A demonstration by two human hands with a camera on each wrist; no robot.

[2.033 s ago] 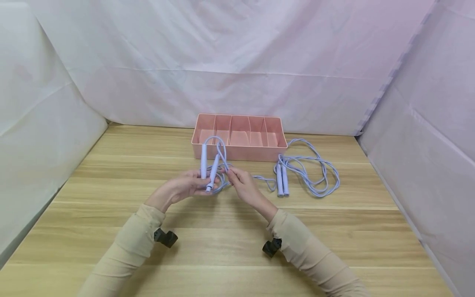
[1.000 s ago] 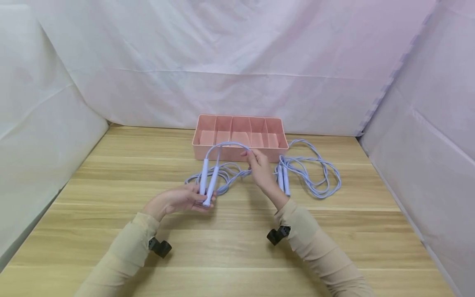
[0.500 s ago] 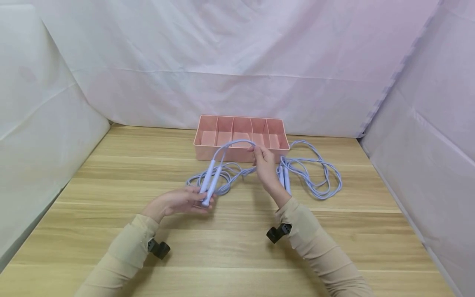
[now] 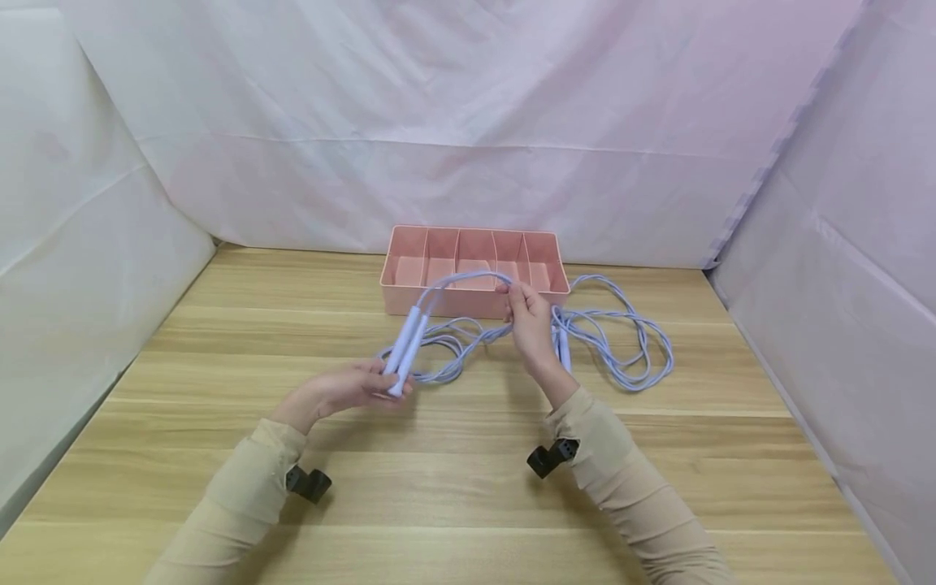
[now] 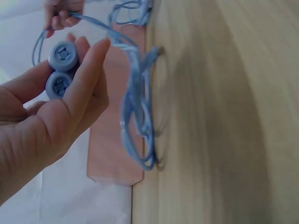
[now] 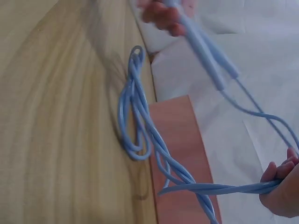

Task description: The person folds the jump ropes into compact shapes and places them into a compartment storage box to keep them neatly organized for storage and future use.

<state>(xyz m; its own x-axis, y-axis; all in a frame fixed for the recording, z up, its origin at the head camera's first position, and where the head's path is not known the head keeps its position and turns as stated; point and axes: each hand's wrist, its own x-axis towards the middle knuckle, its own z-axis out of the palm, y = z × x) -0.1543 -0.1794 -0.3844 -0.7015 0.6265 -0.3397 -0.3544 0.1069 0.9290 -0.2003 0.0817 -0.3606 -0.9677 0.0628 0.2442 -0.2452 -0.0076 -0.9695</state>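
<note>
My left hand (image 4: 354, 388) grips both pale blue handles of a jump rope (image 4: 404, 351) side by side, their ends facing the left wrist camera. From the handles the doubled cord arcs up and over to my right hand (image 4: 528, 325), which pinches it in front of the pink box. Past the right hand, the rest of the cord (image 6: 135, 105) hangs down in twisted loops close to the tabletop. Whether those loops touch the wood I cannot tell. Behind the right wrist lies a second jump rope (image 4: 617, 357), its handles partly hidden.
A pink divided box (image 4: 409, 301) with several compartments stands at the back of the wooden table (image 4: 468, 487), against a white cloth wall (image 4: 468, 187). White cloth also rises on the left and right sides.
The right hand has drawn the cord up and to the right, lengthening the arc. The left hand dipped toward the table's front, then rose slightly leftward, bringing the handles closer together.
</note>
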